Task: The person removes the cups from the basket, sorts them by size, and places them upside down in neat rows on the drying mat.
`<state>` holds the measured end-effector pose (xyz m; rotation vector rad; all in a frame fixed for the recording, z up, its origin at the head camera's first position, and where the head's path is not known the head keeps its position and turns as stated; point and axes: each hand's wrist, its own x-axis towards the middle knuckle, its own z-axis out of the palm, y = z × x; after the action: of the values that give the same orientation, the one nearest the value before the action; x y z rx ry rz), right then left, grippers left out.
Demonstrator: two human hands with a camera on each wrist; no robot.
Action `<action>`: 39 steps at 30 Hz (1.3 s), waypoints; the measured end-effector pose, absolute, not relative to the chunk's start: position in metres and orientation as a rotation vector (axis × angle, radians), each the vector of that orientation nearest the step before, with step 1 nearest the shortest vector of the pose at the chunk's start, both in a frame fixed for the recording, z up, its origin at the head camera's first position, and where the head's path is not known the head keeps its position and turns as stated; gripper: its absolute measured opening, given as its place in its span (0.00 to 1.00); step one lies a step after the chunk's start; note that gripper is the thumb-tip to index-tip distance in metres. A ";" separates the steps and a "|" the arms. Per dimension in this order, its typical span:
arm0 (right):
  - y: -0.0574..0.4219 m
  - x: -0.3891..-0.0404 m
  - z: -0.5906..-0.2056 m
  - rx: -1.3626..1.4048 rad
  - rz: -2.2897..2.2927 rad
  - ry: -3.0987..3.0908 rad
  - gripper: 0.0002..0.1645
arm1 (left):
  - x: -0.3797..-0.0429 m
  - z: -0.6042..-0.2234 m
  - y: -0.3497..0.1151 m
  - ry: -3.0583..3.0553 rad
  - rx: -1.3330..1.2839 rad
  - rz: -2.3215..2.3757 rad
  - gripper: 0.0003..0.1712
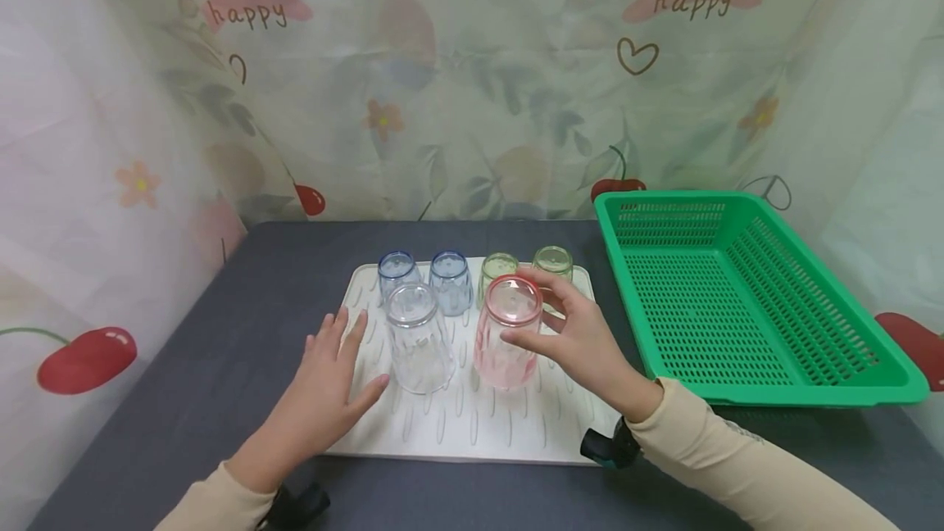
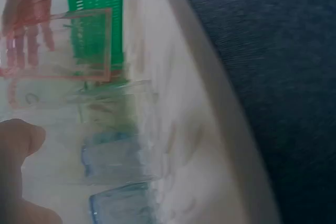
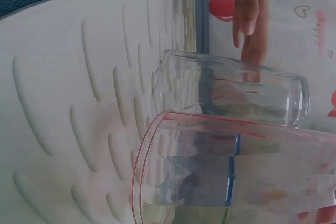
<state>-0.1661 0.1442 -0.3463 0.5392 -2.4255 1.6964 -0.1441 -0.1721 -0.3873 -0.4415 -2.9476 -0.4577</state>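
My right hand (image 1: 583, 334) grips a pink-tinted drinking glass (image 1: 507, 351) near its top, thumb in front and fingers behind. That glass is upside down, its red-edged rim close over the white ridged drying mat (image 1: 472, 433). Just left of it stands a tall clear glass (image 1: 420, 351), also upside down. My left hand (image 1: 324, 388) is beside the clear glass with fingers spread, holding nothing. In the left wrist view the pink glass (image 2: 58, 45) shows ahead of my left thumb (image 2: 21, 140). The right wrist view shows the pink rim (image 3: 137, 174) near the mat's ridges.
Behind on the mat stand two small blue glasses, one on the left (image 1: 397, 269) and one nearer the middle (image 1: 451, 285), and two green glasses (image 1: 497, 265), partly hidden by the pink one. A green plastic basket (image 1: 737, 392) sits at the right on the dark cloth (image 1: 243, 334).
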 end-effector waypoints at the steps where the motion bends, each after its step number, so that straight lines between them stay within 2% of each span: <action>1: 0.144 -0.167 -0.348 0.533 1.698 -2.428 0.44 | -0.145 -0.390 -0.171 -2.960 -0.443 -0.442 0.48; 16: 0.139 -0.176 -0.362 0.463 1.712 -2.462 0.42 | -0.144 -0.419 -0.175 -3.130 -0.489 -0.266 0.50; 39: 0.139 -0.185 -0.369 0.486 1.665 -2.536 0.44 | -0.142 -0.421 -0.177 -3.279 -0.490 -0.392 0.51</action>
<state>-0.1847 0.1386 -0.3686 0.4855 -2.5358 1.6648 -0.1417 -0.1775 -0.4213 -0.4896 -3.2788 -0.3924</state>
